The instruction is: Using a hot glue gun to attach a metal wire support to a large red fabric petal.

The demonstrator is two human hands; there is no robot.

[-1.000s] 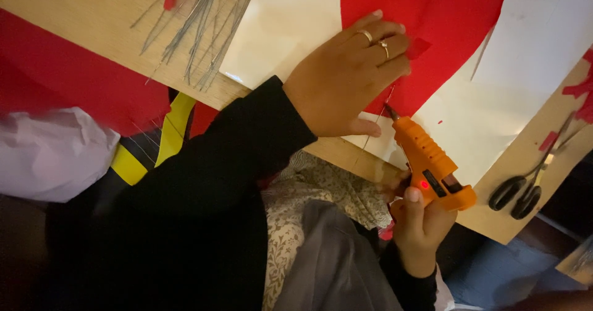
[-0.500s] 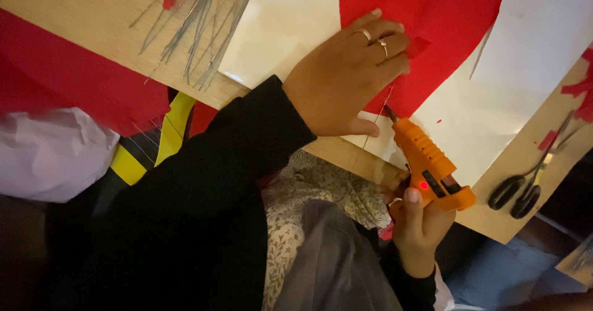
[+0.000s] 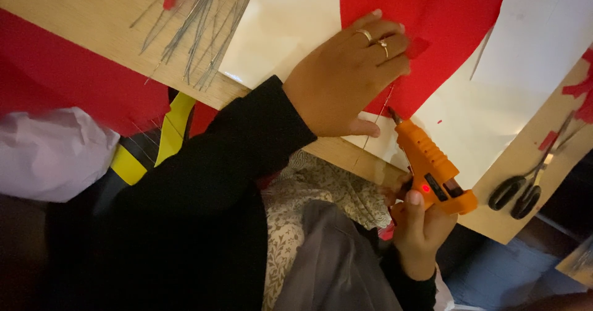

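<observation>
Left hand (image 3: pixel 346 76) lies flat, fingers (image 3: pixel 377 42) spread and gripping nothing, pressing the red paper sheet (image 3: pixel 432 14) against the tabletop (image 3: pixel 74 14), apparently to keep it from shifting. Right hand (image 3: pixel 420 231) is closed around the handle of the orange glue gun (image 3: pixel 432 169), whose nozzle points at the red sheet's lower edge just beside the left thumb. Black-handled scissors (image 3: pixel 525 184) lie to the right of the glue gun; thin wires (image 3: pixel 197 21) lie well left of the red sheet.
</observation>
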